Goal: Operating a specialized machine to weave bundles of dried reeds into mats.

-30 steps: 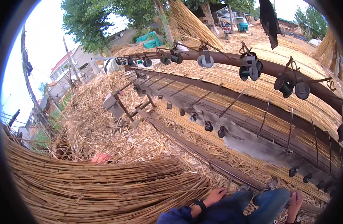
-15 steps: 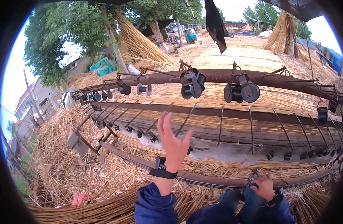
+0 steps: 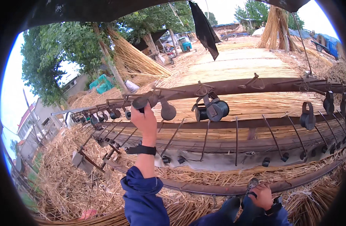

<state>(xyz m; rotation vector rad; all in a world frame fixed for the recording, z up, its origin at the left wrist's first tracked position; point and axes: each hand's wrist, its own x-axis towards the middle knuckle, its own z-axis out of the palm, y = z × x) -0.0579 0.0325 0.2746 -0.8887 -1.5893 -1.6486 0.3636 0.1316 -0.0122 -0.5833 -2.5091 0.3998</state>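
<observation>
Left hand (image 3: 144, 123) grips dark spool holder (image 3: 140, 101); long axis roughly left-right.

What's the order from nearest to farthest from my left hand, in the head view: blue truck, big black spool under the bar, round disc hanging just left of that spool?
From your left hand:
1. Round disc: just to its right.
2. Big black spool: farther right, below the bar.
3. Blue truck: far background, upper right.
</observation>
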